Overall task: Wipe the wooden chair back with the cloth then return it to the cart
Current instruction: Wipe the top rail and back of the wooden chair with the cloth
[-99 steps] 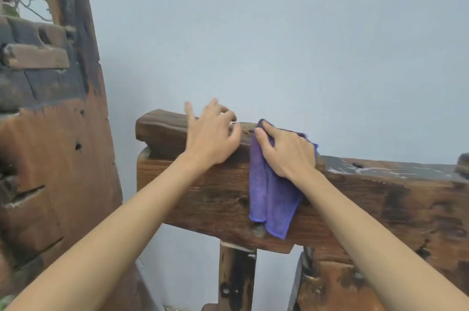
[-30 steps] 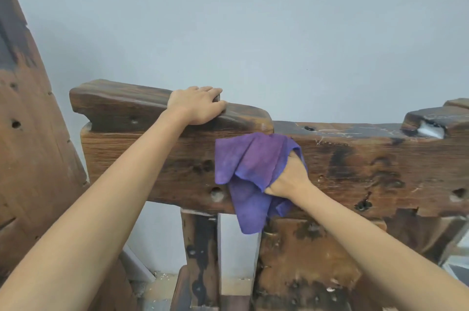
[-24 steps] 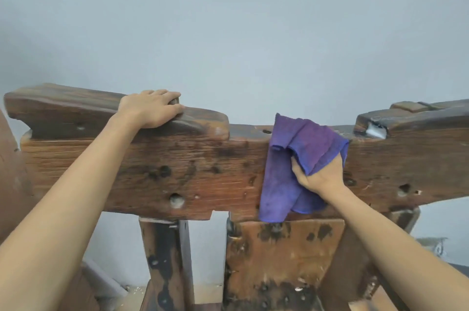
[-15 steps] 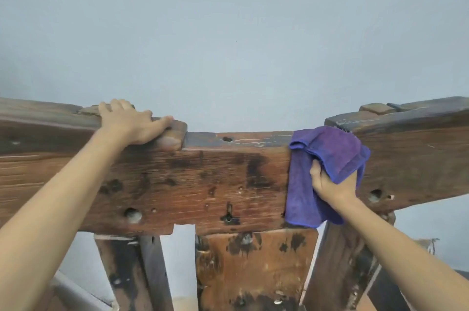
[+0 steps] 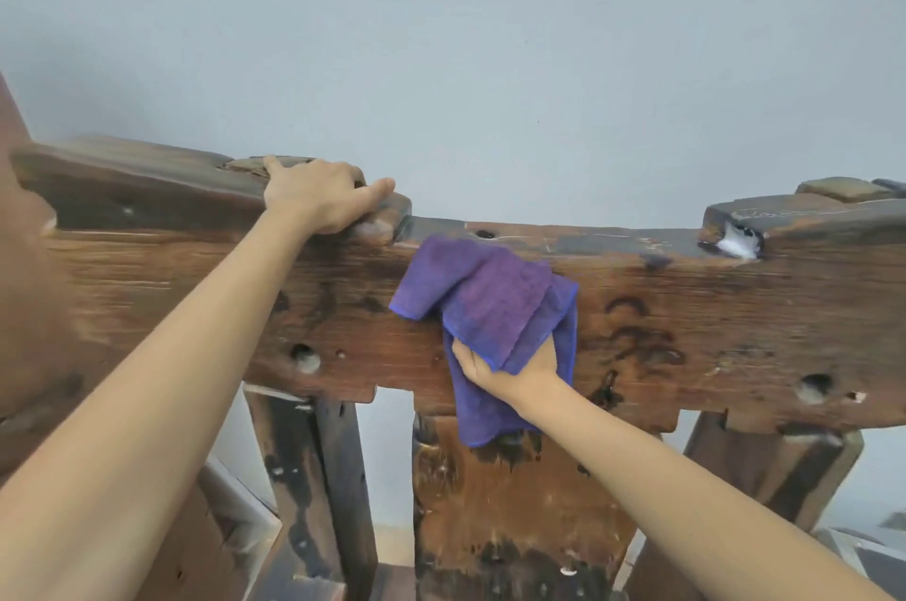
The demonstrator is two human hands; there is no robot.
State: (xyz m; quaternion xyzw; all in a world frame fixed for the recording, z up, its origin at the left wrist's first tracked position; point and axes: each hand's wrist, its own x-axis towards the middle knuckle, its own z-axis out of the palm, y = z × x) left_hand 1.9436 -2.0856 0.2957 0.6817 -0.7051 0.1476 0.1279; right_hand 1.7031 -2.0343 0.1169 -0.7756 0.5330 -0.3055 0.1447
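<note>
Now, head view: one camera, looking at the chair back (image 5: 686, 321) against a pale wall (image 5: 490, 36).
Right hand (image 5: 510, 367): fingers closed on the purple cloth (image 5: 485, 301), pressing it flat to the front face of the top rail, just right of the rail's middle.
Left hand (image 5: 323, 198): curled over the raised left end of the rail, bracing it.
Change: half a second ago the cloth was further right, by the raised right end; it has swept back left.
Meaning: wiping seems mid-stroke; the cart is out of sight, so the return is not yet begun.
</note>
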